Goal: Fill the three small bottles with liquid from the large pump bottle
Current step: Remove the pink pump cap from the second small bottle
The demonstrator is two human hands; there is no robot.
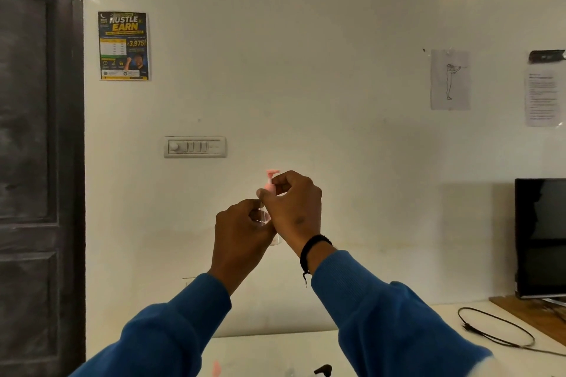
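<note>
The left hand [243, 223] is raised well above the table [382, 343], fingers curled round the clear body of a small bottle [266, 217]. At its 1 o'clock the right hand [295, 205] pinches the bottle's pink pump top [271, 178] between thumb and fingertips; the two hands touch. My reading is that the top is being screwed on or off, though which way cannot be told. How much liquid the bottle holds is hidden by the fingers.

What could go wrong: the bottle is clear, slick plastic held in the air, so a twist against a loose grip could spin it out of the left hand and drop it to the table. If the top is off-thread or the bottle tilts while open, liquid could run over the fingers and onto the blue sleeves [171, 330]. Pressing the pump head by accident would squirt toward the wall.

Room for moving: open air all round the hands at this height. At 6 o'clock, at the lower frame edge, a pink object [216, 368] and a dark pump nozzle [324, 370] sit on the table, likely the other task things; lowering blind could knock them. At 4 o'clock lie a black cable [502, 327] and a screen [540, 239], well apart.
</note>
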